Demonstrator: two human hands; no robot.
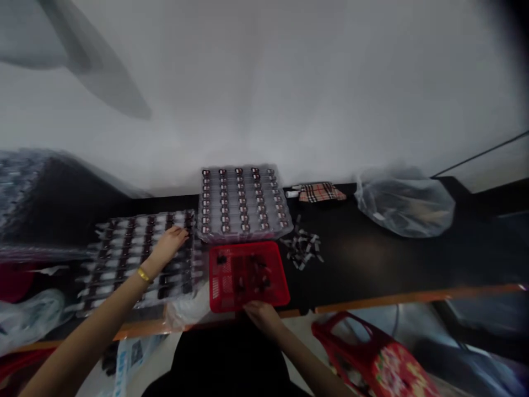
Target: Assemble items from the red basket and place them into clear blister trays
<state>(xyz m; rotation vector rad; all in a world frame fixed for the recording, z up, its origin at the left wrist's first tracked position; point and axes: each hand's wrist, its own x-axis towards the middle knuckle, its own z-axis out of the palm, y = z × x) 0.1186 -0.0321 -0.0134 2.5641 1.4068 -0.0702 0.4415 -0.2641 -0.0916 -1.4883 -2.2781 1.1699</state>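
Note:
My left hand (173,241) reaches over the right side of a clear plastic tray (142,300) that holds rows of white and dark small parts. Its fingers are bent together at a dark part near the tray's upper right corner; what they grip, if anything, is hidden. At the front rim of a red plastic basket (215,303) is my right hand (260,314), fingers closed together. I cannot make out anything in them. Several small dark parts (261,284) lie inside the basket.
Behind the basket stands a clear tray (231,237) with rows of small labelled parts. Loose black-and-white pieces (303,248) lie to the right. Further along are a plaid cloth pouch (320,192) and a clear plastic bag (407,207). Stacked trays (25,204) stand left; a red stool (372,353) is below.

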